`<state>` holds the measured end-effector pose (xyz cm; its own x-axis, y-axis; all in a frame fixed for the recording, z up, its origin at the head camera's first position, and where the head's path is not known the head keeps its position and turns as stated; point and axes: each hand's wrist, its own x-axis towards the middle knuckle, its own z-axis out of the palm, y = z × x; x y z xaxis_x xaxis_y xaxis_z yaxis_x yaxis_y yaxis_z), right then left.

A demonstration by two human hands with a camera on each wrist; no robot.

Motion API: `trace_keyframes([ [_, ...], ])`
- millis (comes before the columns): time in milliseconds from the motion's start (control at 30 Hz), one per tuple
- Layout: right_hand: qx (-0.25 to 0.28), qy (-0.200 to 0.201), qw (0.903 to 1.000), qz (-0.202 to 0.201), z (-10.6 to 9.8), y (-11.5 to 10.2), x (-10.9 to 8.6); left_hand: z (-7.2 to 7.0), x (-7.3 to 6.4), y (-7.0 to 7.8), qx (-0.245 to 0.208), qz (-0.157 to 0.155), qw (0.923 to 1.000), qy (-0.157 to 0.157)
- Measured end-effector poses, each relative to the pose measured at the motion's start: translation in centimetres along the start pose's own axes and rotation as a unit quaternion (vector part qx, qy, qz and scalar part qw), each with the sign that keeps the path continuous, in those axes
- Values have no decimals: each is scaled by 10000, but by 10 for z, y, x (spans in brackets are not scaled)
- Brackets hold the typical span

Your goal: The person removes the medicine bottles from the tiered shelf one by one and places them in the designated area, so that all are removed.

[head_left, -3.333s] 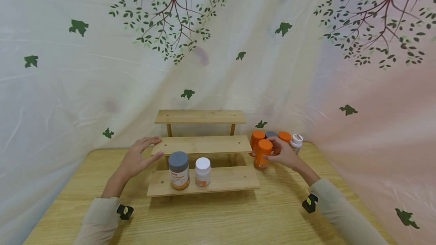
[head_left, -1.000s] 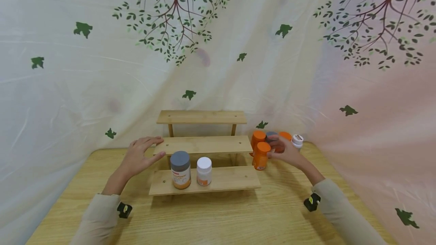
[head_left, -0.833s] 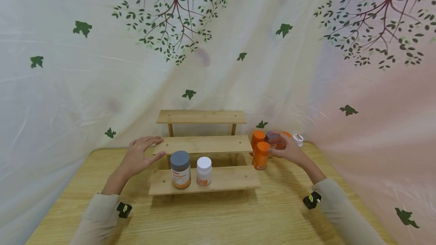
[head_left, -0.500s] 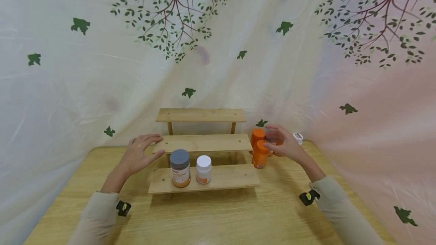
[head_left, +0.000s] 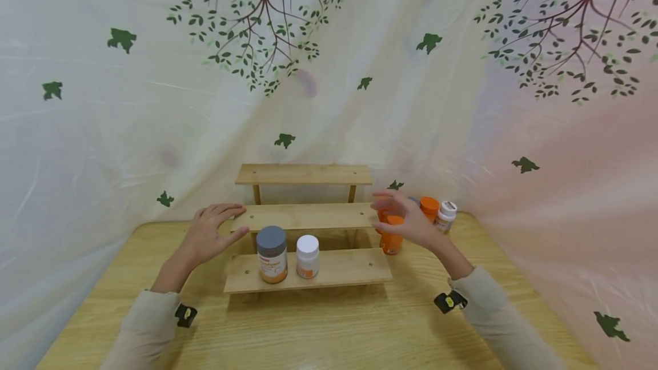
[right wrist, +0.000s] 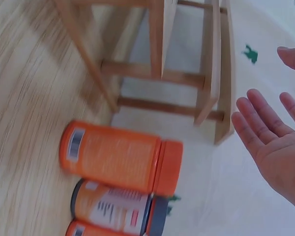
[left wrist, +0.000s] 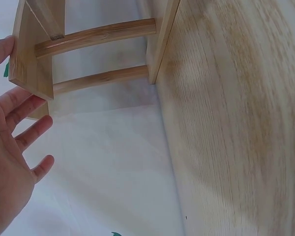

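My left hand (head_left: 208,236) holds the left end of the middle shelf of a three-tier wooden display rack (head_left: 308,217). In the left wrist view its thumb lies at one edge of the board and two fingertips touch the opposite edge. My right hand (head_left: 413,226) hovers with spread fingers and nothing in them, over orange pill bottles at the rack's right end. The front orange bottle (head_left: 392,243) stands upright, its cap partly covered by the hand. In the right wrist view an orange bottle (right wrist: 113,155) stands beside a grey-capped bottle (right wrist: 119,210).
On the lowest shelf stand a grey-capped supplement jar (head_left: 272,258) and a small white bottle (head_left: 307,256). Behind the right hand are another orange-capped bottle (head_left: 429,206) and a white-capped bottle (head_left: 446,216). A leaf-printed curtain (head_left: 329,113) hangs close behind the table (head_left: 329,330).
My right hand has let go of the front orange bottle, drawn back slightly, then moved left above the orange bottles, uncovering the bottles at right. The left hand keeps its place.
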<state>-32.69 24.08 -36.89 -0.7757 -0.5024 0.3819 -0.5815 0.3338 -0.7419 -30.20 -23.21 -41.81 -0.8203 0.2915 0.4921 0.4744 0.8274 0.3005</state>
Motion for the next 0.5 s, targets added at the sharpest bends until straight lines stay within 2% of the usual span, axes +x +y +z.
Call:
trace_keyframes([
  [333,4,-569,9980,-289,33,-18,9,2,0,-2,-18,20,10000,76],
  [500,30,-817,9963,-271,49,-25,14,2,0,-2,-36,36,9999,105],
])
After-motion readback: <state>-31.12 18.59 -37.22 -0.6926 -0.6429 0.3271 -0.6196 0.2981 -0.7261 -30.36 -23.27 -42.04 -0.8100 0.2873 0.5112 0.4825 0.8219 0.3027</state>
